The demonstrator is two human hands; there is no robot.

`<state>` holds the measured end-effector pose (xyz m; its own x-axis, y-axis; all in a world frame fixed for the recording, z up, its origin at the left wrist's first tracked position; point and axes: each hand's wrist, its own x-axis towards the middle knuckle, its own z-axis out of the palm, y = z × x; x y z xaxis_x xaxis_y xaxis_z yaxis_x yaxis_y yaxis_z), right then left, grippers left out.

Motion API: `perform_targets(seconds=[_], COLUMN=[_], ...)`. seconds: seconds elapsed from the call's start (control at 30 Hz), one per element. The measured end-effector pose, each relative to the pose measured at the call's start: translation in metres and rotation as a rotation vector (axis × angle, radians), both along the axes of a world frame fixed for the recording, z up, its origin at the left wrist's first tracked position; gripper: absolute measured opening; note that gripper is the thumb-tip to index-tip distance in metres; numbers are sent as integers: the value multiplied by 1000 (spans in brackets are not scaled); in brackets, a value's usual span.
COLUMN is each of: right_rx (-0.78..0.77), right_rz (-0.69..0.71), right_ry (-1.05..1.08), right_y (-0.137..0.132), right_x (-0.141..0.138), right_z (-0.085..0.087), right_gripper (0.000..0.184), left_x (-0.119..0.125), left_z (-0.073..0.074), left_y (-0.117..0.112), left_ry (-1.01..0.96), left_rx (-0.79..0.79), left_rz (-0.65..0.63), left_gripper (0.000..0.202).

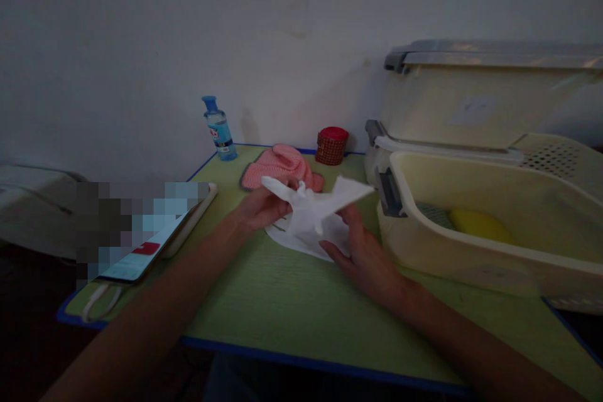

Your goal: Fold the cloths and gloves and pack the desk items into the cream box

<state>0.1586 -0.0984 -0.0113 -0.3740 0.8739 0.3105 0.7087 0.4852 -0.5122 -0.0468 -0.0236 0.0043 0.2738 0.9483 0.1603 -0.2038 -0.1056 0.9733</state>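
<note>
A crumpled white bag (311, 213) of thin material is bunched up above the middle of the table, with loose ends sticking out to the left and right. My left hand (266, 204) is closed on its left side, fingertips partly hidden by the white folds. On the other side, my right hand (355, 248) has thumb and fingers apart, curved around the bag's right edge; the fingers touch or nearly touch the right flap. Part of the white material with dark green marks lies low, close to the tabletop. Behind the bag is a pink cloth (282, 166) with a dark edge.
A blue bottle (219, 132) and a red woven round box (332, 146) stand near the wall. At right are cream bins (471, 260), the nearer holding a yellow item (480, 225). A phone (136, 264) leans at left on the green table (264, 308), a white cable beside it.
</note>
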Motion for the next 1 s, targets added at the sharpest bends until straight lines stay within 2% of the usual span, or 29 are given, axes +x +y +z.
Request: perform_targets(seconds=[0.1, 0.17, 0.33, 0.4, 0.47, 0.53, 0.57, 0.63, 0.73, 0.87, 0.93, 1.0], right_rx=[25, 114, 273, 290, 305, 320, 331, 339, 352, 353, 328, 315], right_rz=[15, 60, 176, 167, 136, 132, 136, 149, 157, 161, 172, 167], right_ry=[56, 91, 146, 138, 129, 122, 122, 123, 132, 164, 183, 210], right_y=[-1, -1, -2, -4, -5, -6, -6, -5, -4, -4, -5, -5], right_x=[0, 0, 2, 3, 4, 4, 4, 4, 5, 5, 4, 2], right_z=[3, 6, 12, 12, 11, 9, 9, 7, 5, 5, 8, 12], right_gripper=[51, 47, 29, 21, 18, 18, 19, 21, 24, 25, 22, 16], left_x=[8, 12, 13, 10, 5, -1, -4, -8, -10, -11, -8, -4], left_z=[2, 7, 16, 14, 8, 2, -1, -7, -14, -17, -14, -7], left_y=[-12, -19, -21, -13, -4, 5, 8, 12, 14, 16, 16, 12], left_ry=[24, 42, 117, 161, 309, 607, 770, 1020, 1113, 963, 850, 745], left_rx=[-84, -103, -105, -51, 95, 288, 357, 415, 399, 440, 450, 422], left_rz=[-329, -471, -554, -464, -197, 146, 270, 396, 384, 406, 417, 292], left_gripper=[30, 29, 32, 33, 27, 22, 22, 26, 37, 46, 41, 29])
